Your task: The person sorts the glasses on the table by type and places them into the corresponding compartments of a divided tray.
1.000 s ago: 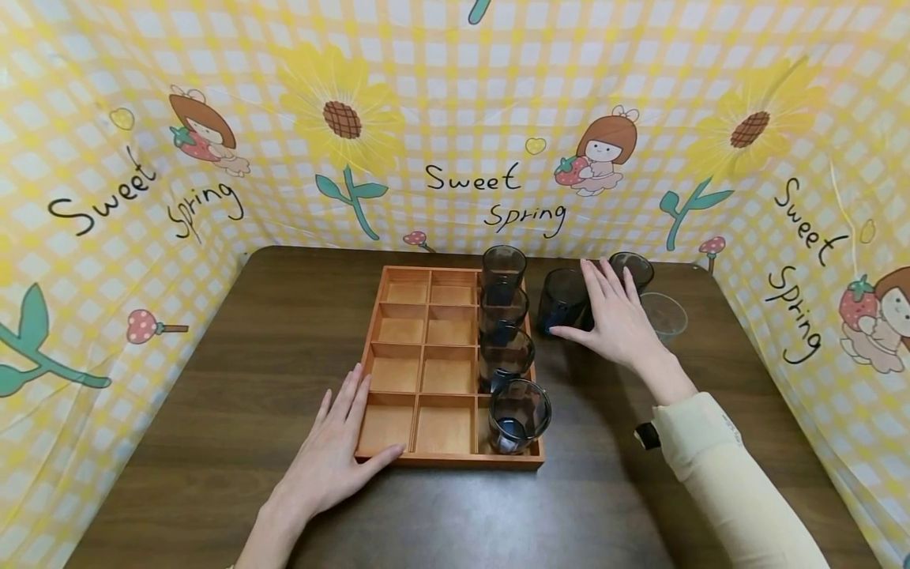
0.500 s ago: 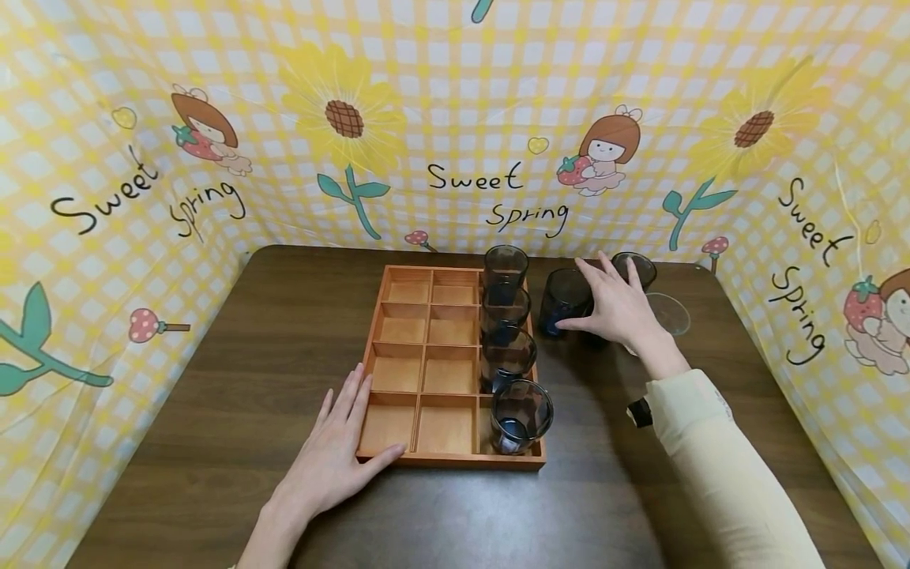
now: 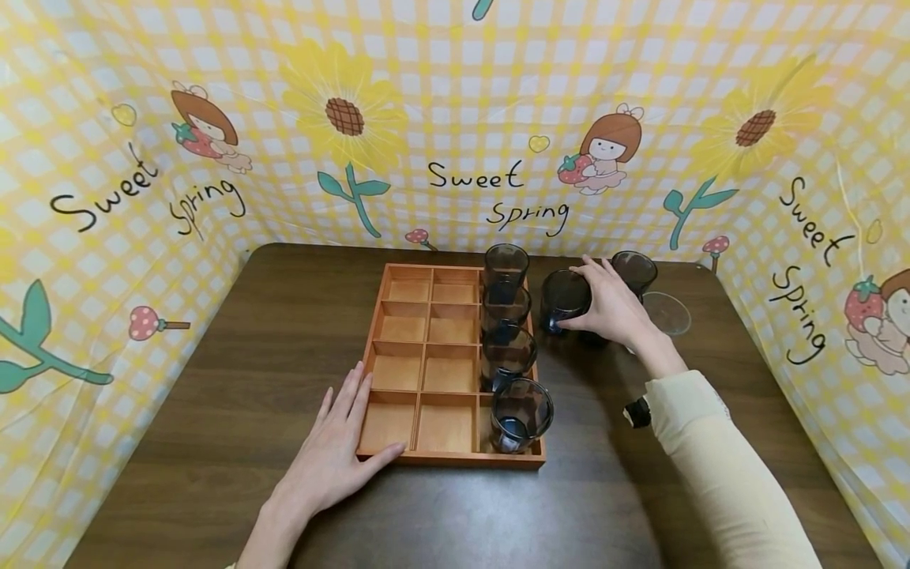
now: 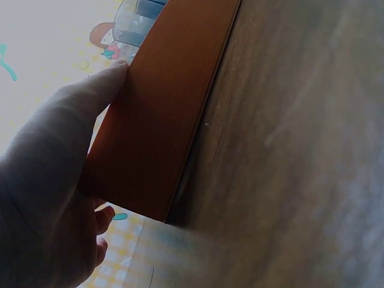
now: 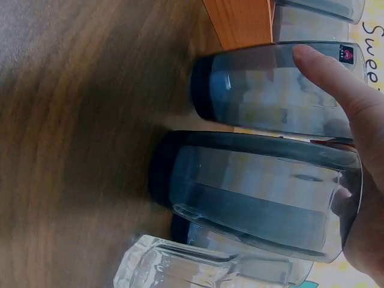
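A wooden compartment tray [image 3: 448,427] lies on the table, its right column holding several dark tinted glasses [image 3: 521,415]. My left hand [image 3: 320,454] rests against the tray's front left corner, fingers along the side and thumb at the front edge. To the right of the tray, my right hand [image 3: 613,310] grips an upright dark glass [image 3: 562,294] that stands on the table. In the right wrist view the thumb lies on that glass [image 5: 258,90]; the other fingers are mostly hidden. A second dark glass [image 5: 252,192] stands close beside it, largely covered by the hand in the head view.
Behind the right hand stands another dark glass [image 3: 635,270], with a clear glass [image 3: 671,314] to its right. A yellow checked cloth [image 3: 455,118] walls the back and sides of the brown table [image 3: 235,379].
My right hand has shifted slightly left, and its spread fingers and thumb have drawn in on the dark glass. The left hand and tray stay put.
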The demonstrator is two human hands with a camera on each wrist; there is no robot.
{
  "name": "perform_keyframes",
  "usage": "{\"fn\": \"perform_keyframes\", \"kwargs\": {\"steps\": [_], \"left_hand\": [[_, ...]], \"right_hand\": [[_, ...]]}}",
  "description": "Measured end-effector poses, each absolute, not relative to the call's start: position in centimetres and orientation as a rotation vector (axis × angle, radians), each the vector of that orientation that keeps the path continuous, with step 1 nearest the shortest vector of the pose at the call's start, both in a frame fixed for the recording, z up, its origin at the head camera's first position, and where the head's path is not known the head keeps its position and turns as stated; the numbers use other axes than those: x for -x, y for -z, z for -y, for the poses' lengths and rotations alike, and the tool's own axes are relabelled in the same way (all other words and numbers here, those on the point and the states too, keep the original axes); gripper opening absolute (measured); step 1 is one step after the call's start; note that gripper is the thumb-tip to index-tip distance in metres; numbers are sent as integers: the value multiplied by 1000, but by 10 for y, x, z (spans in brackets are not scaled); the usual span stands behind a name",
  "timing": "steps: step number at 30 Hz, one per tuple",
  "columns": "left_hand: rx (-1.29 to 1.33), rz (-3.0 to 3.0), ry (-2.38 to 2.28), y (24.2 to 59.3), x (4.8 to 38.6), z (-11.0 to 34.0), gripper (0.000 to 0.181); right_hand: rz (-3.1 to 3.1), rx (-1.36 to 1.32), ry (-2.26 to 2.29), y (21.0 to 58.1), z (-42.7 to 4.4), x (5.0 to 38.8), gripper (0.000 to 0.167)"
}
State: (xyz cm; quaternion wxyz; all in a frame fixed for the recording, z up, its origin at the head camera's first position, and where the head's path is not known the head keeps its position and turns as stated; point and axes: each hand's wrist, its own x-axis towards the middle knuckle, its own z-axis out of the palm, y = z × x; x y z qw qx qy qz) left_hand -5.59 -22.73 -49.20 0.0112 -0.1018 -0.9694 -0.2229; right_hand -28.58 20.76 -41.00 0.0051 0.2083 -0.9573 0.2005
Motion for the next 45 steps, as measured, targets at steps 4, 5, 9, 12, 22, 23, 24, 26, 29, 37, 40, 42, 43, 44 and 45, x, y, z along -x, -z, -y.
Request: {"fn": "perform_keyframes", "kwargs": {"steps": [4, 5, 9, 12, 22, 23, 24, 26, 29, 37, 40, 42, 43, 44, 45], "left_hand": [[315, 3033, 698, 492, 56, 227, 119], [314, 3035, 698, 493, 56, 227, 119], [314, 3034, 695, 493, 56, 227, 118], [318, 3026, 688, 493, 56, 227, 118], [321, 3020, 694, 492, 57, 227, 118], [321, 3021, 693, 492, 57, 227, 118], [321, 3021, 694, 492, 56, 227, 118], [324, 3018, 693, 491, 56, 227, 118], [332, 3009, 690, 491, 55, 227, 117], [318, 3025, 702, 492, 57, 227, 118], [315, 3030, 701, 492, 57, 227, 118], [314, 3031, 703, 492, 57, 227, 118], [314, 3032, 706, 491, 57, 227, 118], [315, 3032, 706, 491, 57, 227, 118], [316, 3031, 707, 491, 57, 227, 118]], "right_hand": [[2985, -612, -703, 412, -207, 281, 98], [2981, -597, -722, 409, -206, 279, 96], [2876, -586, -889, 411, -207, 275, 87], [2782, -596, -1020, 410, -207, 274, 82], [2688, -509, -1303, 404, -203, 267, 93], [2679, -496, -1341, 403, -203, 266, 94], [2667, -486, -1386, 401, -203, 264, 94], [2642, -470, -1462, 397, -203, 261, 95], [2595, -452, -1567, 392, -202, 258, 97], [2449, -352, -1757, 381, -197, 255, 94], [2402, -344, -1776, 376, -194, 255, 92], [2383, -346, -1776, 372, -191, 256, 91], [2377, -348, -1777, 370, -190, 256, 91], [2377, -347, -1772, 368, -188, 256, 90], [2376, -347, -1767, 366, -187, 256, 90]]}}
